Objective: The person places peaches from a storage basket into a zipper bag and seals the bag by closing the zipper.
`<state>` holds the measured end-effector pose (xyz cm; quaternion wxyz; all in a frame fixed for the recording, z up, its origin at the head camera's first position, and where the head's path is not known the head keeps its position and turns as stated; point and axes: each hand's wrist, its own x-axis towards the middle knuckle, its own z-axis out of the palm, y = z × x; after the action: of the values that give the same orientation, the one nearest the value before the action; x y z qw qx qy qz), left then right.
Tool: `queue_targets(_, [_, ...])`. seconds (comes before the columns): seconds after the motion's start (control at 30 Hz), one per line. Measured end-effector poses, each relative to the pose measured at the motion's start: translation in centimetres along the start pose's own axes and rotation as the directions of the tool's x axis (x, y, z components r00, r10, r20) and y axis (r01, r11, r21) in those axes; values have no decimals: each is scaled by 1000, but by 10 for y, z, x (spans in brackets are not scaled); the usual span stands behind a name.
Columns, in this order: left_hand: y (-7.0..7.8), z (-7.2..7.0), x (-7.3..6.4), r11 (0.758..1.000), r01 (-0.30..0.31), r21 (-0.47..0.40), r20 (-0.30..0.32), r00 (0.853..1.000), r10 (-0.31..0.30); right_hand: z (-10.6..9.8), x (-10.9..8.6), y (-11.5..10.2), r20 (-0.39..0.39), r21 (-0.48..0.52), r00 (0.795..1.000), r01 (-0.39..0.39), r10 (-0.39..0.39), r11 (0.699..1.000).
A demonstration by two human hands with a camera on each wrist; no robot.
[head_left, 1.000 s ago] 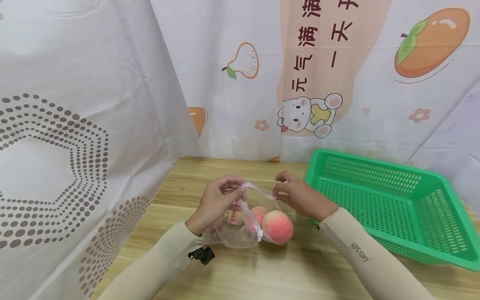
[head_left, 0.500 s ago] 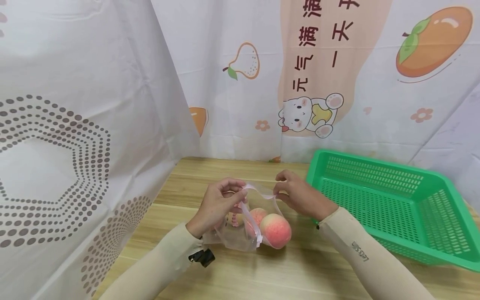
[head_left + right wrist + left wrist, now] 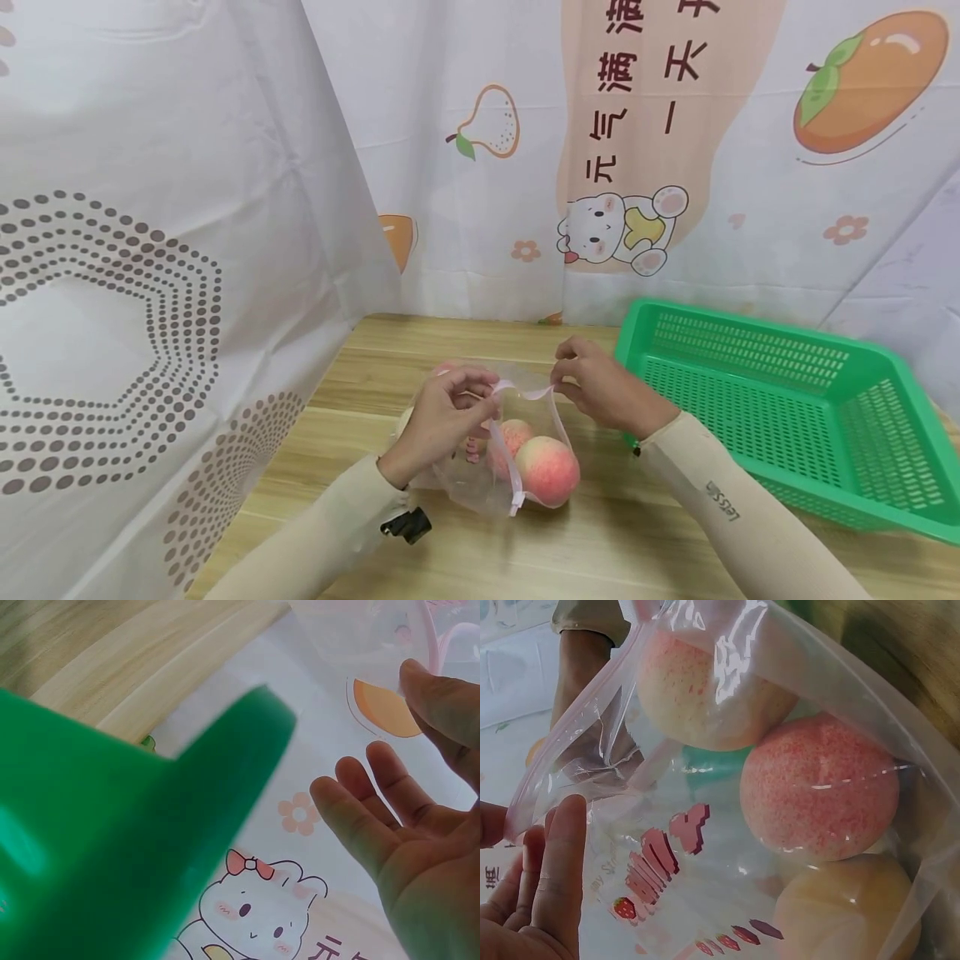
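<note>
A clear zip bag [image 3: 474, 487] with a pink edge and red lettering lies on the wooden table, several pink-and-yellow peaches [image 3: 817, 787] inside it. One peach [image 3: 547, 471] sits right at its open mouth. My left hand [image 3: 447, 417] pinches the bag's edge between thumb and fingers, and the left wrist view shows its other fingers [image 3: 561, 877] beside the clear film. Opposite, my right hand [image 3: 611, 392] pinches the far side of the mouth. Its remaining fingers [image 3: 352, 817] are spread in the right wrist view. A pink slider [image 3: 517, 500] hangs at the mouth's near corner.
A green plastic basket [image 3: 750, 400] with perforated sides stands to the right, close to my right forearm. Its rim [image 3: 232, 742] looms near the right wrist camera. Behind the table [image 3: 600, 550] hangs a printed white cloth [image 3: 465, 217], with another cloth on the left.
My left hand has shifted slightly down and right with the bag's edge. The mouth has widened and lowered, and the peach at it has moved a little down and left.
</note>
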<state>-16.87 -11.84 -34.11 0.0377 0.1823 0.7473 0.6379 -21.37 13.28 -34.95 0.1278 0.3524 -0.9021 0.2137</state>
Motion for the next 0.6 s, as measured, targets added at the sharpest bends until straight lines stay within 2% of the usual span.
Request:
queue_targets(0.4, [-4,6,-4,999,-23,43,23,999,22,-1,1,0,9,-9,1000,-16,16,1000])
queue_targets(0.6, [-7,11,-6,994,-66,82,19,998,64,-1,1,1,12,-3,999,-41,41,999])
